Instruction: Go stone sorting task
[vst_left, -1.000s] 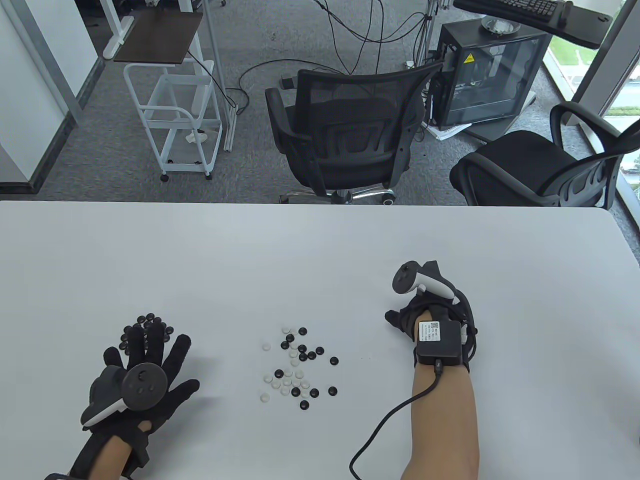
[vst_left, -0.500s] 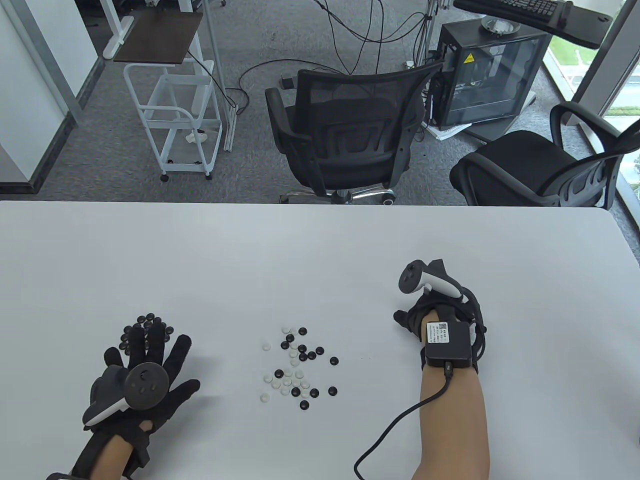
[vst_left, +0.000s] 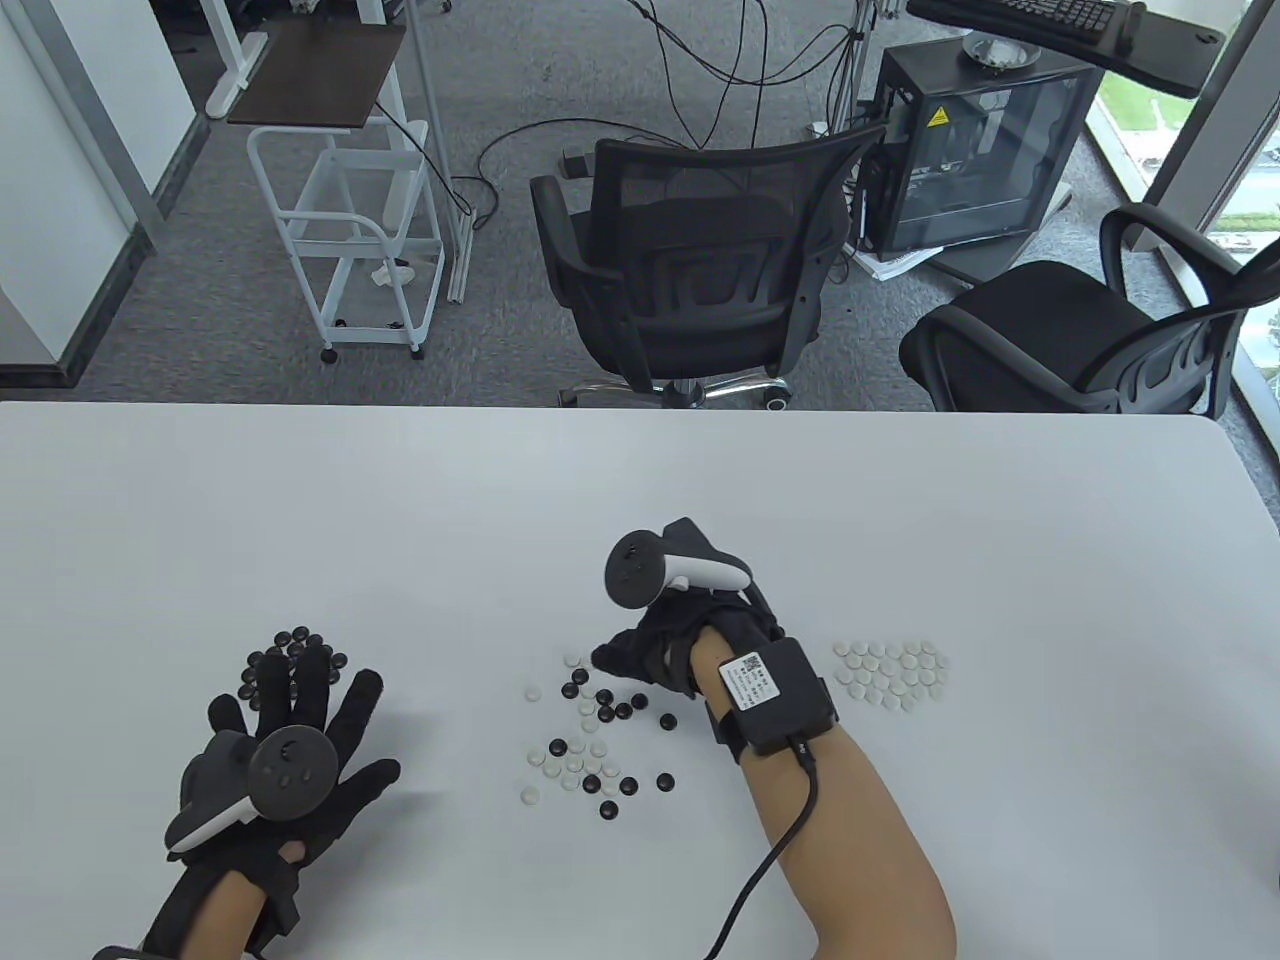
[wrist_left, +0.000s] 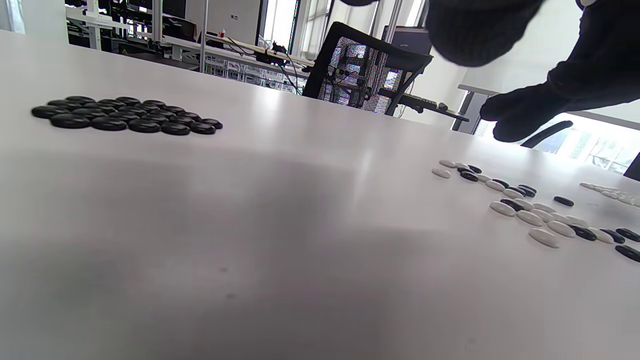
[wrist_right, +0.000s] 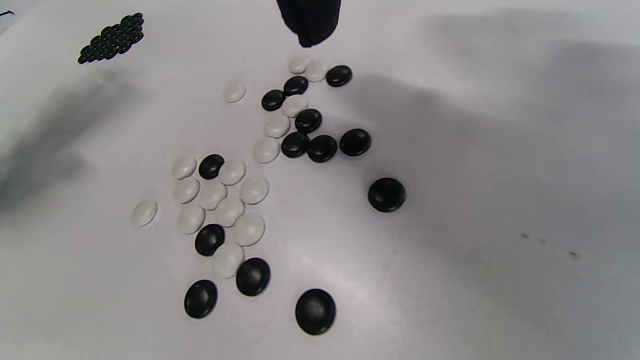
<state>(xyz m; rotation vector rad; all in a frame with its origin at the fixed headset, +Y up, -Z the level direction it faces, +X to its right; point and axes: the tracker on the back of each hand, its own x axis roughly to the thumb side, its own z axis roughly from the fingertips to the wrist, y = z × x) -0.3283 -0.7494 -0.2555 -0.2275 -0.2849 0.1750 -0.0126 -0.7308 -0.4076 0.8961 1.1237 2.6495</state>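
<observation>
Table view: a loose scatter of mixed stones (vst_left: 592, 735), small glossy domed discs in black and white, lies mid-table (vst_left: 640, 480). Left of this scatter sits a tight cluster of black stones (vst_left: 290, 648); right of it, a neat patch of white stones (vst_left: 892, 672). The right hand (vst_left: 655, 650) hovers over the scatter's far edge, fingers curled downward; whether it grips a stone cannot be told. The left hand (vst_left: 290, 740) lies flat, fingers spread, partly covering the black cluster.
</observation>
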